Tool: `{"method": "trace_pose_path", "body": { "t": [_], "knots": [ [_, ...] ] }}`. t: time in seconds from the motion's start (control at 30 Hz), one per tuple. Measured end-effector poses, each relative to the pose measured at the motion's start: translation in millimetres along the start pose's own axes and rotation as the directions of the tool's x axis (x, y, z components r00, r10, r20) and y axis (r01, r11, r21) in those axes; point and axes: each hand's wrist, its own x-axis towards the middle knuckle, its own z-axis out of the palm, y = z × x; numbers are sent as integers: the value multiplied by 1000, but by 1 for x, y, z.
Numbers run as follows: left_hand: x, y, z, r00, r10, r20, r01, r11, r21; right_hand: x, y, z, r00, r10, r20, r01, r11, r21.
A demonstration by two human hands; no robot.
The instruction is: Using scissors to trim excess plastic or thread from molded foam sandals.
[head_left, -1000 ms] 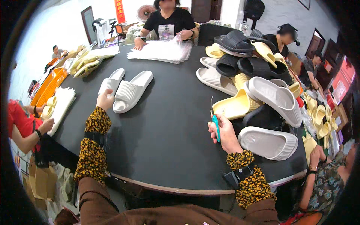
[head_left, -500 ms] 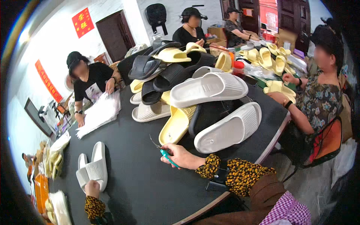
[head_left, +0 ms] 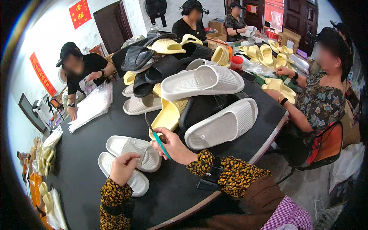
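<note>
A pair of light grey-white slide slippers lies side by side at the front of the dark table; the farther slipper (head_left: 136,149) shows most, while my left hand (head_left: 124,167) partly covers the nearer slipper (head_left: 137,183). The fingers of that hand are curled into a pinch above the straps, and what they hold, if anything, is too small to make out. My right hand (head_left: 174,145) grips a teal-handled tool (head_left: 161,145) with a thin, dark, curved tip pointing up and away. Its tip stands in front of a yellow slipper (head_left: 168,115) at the pile's near edge.
Grey-white, black and yellow slippers (head_left: 203,80) form a heap mid-table. At the far left a person handles a stack of clear plastic bags (head_left: 94,107). Other people sit at the back and right, with yellow slippers (head_left: 280,90) nearby. A red-lidded jar (head_left: 237,62) stands behind the heap.
The slipper pair has come right and nearer my right hand, turned to a slant. My left hand has risen from its strap to a pinch above it. The tool stays in my right hand.
</note>
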Motion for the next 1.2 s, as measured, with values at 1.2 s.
{"method": "trace_pose_path", "body": {
  "t": [1.2],
  "knots": [
    [1, -29, -24, 979, -141, -146, 62, 891, -449, -10, -13, 16, 657, 434, 617, -501, 863, -74]
  ]
}}
